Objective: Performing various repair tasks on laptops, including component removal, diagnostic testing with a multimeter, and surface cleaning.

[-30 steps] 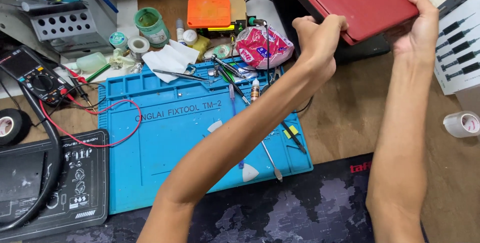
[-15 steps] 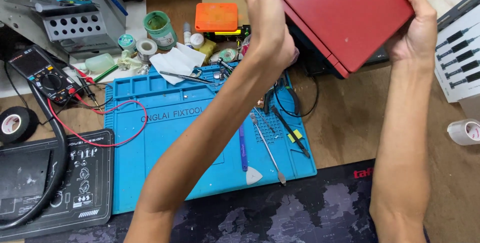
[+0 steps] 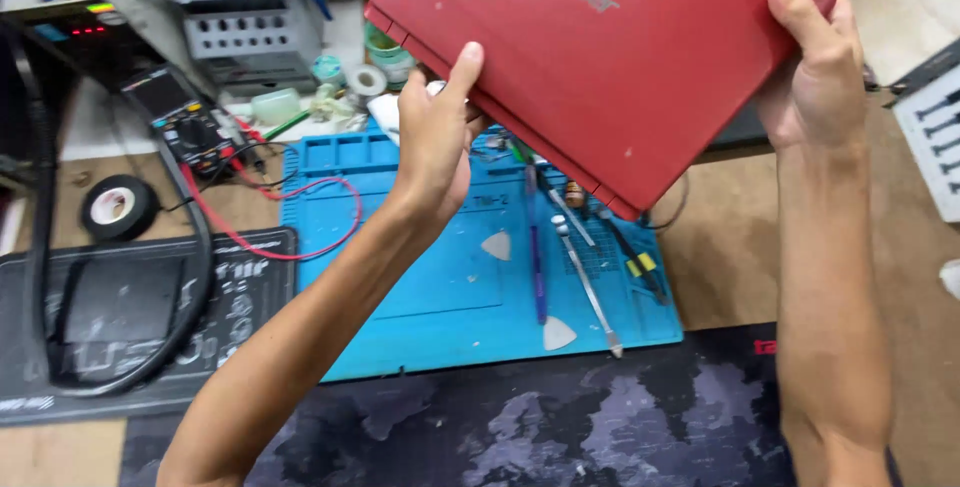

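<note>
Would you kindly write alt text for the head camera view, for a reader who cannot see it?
Two bare hands hold a closed red laptop tilted in the air above a cluttered workbench, the left hand on its lower edge and the right hand at its far corner. Beneath lie a blue repair mat with a screwdriver and picks, and a multimeter to the left.

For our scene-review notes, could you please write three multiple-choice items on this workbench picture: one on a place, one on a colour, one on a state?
1. Where does the roll of black tape lie?
A. left of the blue mat
B. on the laptop
C. in the right hand

2. What colour is the held laptop?
A. silver
B. red
C. black

3. How is the laptop held?
A. flat on the mat
B. open
C. closed, tilted, lifted by both hands

Key: 1 A, the black tape sits left of the blue mat. 2 B, the laptop lid is red. 3 C, the left hand and right hand grip its edges above the mat.
</note>
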